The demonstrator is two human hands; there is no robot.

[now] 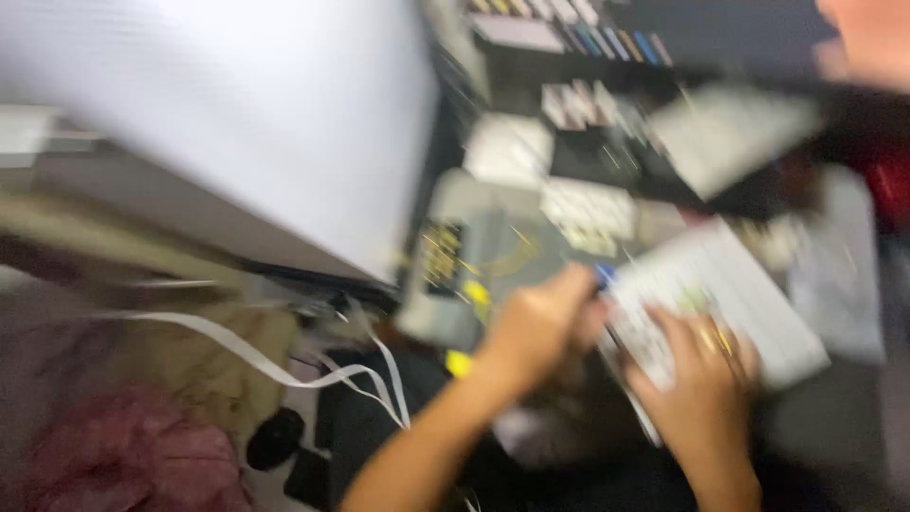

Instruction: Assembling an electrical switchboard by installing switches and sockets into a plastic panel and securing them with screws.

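Holding a white card (730, 294) from below, the right hand (697, 379) has its fingers spread over the near corner of the card, so the grip is closed on it. The left hand (540, 327) is curled into a fist just beside the left edge of the card, and a small blue pen tip (604, 275) shows at the top of this fist, touching the card; the fist seems closed on the pen, though the blur hides the fingers. Further left of the card stands a grey device (455, 275) with yellow marks. Above the card lie several white packets (588, 213) on a dark surface. Far left of the card, a big white sheet (237, 114) fills the upper corner, and thin white straps (284, 370) hang under it.
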